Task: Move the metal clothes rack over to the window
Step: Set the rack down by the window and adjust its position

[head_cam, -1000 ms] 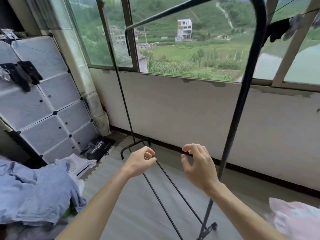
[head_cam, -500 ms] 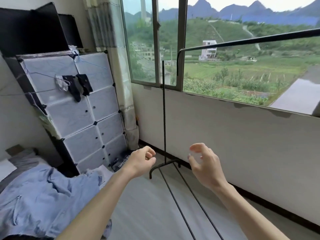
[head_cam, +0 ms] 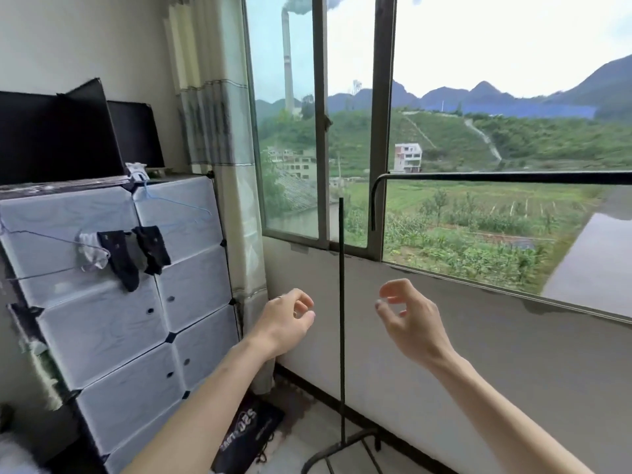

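Observation:
The black metal clothes rack (head_cam: 341, 336) stands close to the wall under the window (head_cam: 372, 131). Its thin left upright rises between my two hands and its top bar (head_cam: 496, 177) runs off to the right in front of the glass. The foot (head_cam: 345, 446) rests on the floor by the wall. My left hand (head_cam: 285, 321) hovers just left of the upright, fingers loosely curled, holding nothing. To the right of the upright my right hand (head_cam: 408, 316) floats with curled, parted fingers, also empty. Neither hand touches the rack.
A cube storage cabinet (head_cam: 113, 295) with socks (head_cam: 136, 254) hung on a blue wire hanger stands at the left. A curtain (head_cam: 222, 165) hangs in the corner. A black bag (head_cam: 249, 436) lies on the floor beside the rack's foot.
My view has lifted and swung left, so the rack's right upright has left the frame. Both hands stay raised and empty, off the rack.

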The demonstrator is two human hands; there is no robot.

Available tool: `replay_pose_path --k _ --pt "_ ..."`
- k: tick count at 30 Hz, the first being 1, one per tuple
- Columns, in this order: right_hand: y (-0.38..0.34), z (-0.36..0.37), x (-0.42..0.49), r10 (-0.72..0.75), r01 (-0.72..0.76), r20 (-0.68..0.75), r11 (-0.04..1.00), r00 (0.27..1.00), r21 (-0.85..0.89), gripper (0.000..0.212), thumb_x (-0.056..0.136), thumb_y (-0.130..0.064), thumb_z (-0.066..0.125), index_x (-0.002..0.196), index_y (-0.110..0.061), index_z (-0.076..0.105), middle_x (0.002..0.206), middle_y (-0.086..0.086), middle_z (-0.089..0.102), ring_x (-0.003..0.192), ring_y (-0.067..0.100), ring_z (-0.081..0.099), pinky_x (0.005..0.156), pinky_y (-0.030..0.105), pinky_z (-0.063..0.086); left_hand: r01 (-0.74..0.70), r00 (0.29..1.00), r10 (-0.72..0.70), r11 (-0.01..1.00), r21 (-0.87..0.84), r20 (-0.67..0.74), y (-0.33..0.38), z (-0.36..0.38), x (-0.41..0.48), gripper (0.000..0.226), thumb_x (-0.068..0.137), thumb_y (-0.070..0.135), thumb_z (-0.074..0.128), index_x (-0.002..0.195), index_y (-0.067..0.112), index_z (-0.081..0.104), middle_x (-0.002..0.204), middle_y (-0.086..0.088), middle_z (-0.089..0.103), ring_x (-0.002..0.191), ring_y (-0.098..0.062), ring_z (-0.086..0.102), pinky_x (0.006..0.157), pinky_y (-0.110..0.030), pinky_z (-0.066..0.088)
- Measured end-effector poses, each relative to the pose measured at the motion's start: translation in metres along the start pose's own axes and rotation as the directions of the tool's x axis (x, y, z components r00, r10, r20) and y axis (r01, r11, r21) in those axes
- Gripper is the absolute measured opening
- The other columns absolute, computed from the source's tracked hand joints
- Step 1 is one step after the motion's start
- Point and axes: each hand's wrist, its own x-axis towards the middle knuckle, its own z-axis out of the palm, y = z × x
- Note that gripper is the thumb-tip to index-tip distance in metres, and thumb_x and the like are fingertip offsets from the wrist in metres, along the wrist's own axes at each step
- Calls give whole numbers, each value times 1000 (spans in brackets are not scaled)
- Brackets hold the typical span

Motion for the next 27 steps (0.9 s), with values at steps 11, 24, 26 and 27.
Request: replay_pose_path --k 11,24,26,27 --pt "86 80 228 267 -267 -28 964 963 1 30 94 -29 63 118 -13 56 107 -1 65 99 19 64 94 38 51 -80 995 86 989 -126 41 -45 31 248 26 92 30 62 117 23 59 117 1 63 100 -16 62 81 -25 45" --pt "168 153 435 509 -503 -140 861 849 79 74 91 -44 62 149 -18 25 152 18 41 131 36 50 111 55 40 -135 966 188 953 -271 180 -69 87 474 60 93 37 60 146 23 35 145 -6 40 129 -23 47 110 -41 39" --pt "179 160 452 517 -511 -131 856 846 78 78 93 -44 61 154 -22 16 157 18 35 139 36 43 115 54 35 -121 966 182 945 -303 183 -72 97 492 64 93 39 59 148 24 31 148 -5 39 133 -23 44 112 -44 38" --pt "185 163 459 519 -514 -119 855 846 71 79 95 -44 60 155 -23 13 160 18 32 142 36 40 117 53 33 -114 966 180 941 -318 186 -74 101 500 63 94 40 58 148 25 30 148 -5 40 133 -23 45 112 -44 38"
